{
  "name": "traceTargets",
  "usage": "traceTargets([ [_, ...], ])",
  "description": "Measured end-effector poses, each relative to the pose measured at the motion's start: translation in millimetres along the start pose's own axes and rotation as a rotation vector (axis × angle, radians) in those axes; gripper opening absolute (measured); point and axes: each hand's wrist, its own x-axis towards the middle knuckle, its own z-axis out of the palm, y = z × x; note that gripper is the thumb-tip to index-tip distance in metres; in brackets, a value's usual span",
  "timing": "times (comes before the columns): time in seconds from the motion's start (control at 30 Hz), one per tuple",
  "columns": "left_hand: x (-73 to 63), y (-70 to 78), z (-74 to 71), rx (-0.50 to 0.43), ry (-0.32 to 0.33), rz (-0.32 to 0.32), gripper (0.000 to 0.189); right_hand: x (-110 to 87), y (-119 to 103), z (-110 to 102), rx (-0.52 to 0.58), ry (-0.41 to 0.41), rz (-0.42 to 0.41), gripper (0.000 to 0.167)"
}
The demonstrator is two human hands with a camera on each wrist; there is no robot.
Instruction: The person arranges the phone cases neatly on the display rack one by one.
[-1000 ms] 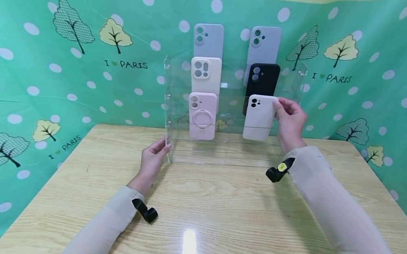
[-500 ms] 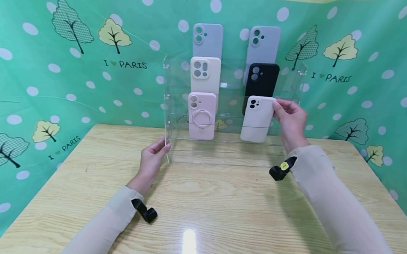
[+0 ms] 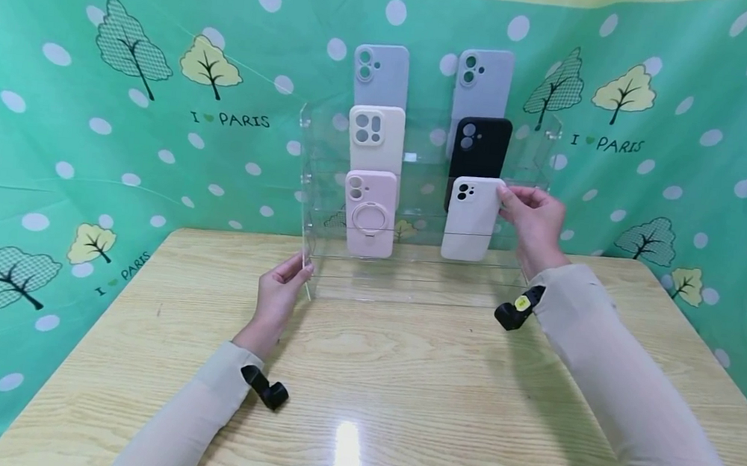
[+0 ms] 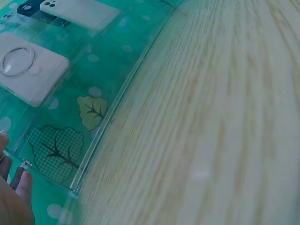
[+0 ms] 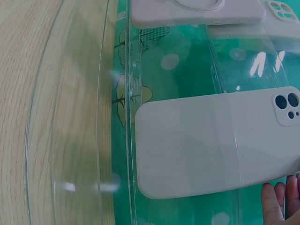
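Observation:
A clear tiered display stand (image 3: 408,293) stands on the table with phone cases in two columns. My right hand (image 3: 535,222) pinches the upper right edge of a white phone case (image 3: 471,224), which sits behind the lip of a lower tier, in front of a black case (image 3: 481,147). In the right wrist view, my fingers (image 5: 271,202) are at the white case's (image 5: 197,145) edge near its camera holes. My left hand (image 3: 278,300) grips the stand's left side panel between thumb and fingers. In the left column is a pink case (image 3: 368,236) with a ring.
Higher in the left column are a cream case (image 3: 381,155) and a grey-blue case (image 3: 390,88). Another grey-blue case (image 3: 493,98) tops the right column. A green patterned cloth (image 3: 244,175) hangs behind the wooden table (image 3: 399,385).
The white case has shifted slightly down and left in the stand, with my right hand still holding its edge. My left hand has stayed on the side panel.

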Motion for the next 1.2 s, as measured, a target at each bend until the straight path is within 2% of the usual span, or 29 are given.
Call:
traceTargets([
  [0.4, 0.3, -1.5, -0.7, 0.021, -0.004, -0.007, 0.043, -2.2, 2.2, -2.4, -0.04, -0.01, -0.009, 0.036],
  [0.7, -0.8, -0.6, -1.3, 0.017, -0.008, 0.004, 0.043, -4.9, -2.2, -10.5, -0.046, 0.005, 0.038, 0.039],
  [0.93, 0.3, 4.2, -4.7, 0.053, -0.011, -0.049, 0.043, -15.6, -3.5, -34.3, -0.002, -0.03, 0.019, 0.037],
  [1.03, 2.3, 12.7, -8.6, 0.089, -0.037, -0.036, 0.045, -20.7, -1.0, -52.7, 0.043, -0.02, -0.01, 0.033],
  [1.1, 4.5, 19.1, -13.5, 0.122, -0.052, -0.003, 0.046, -22.8, 2.8, -66.8, 0.005, -0.025, -0.04, 0.033],
  [1.2, 7.6, 29.3, -23.7, 0.2, -0.062, 0.045, 0.048, -24.7, 13.5, -90.2, -0.209, -0.076, -0.091, 0.039],
])
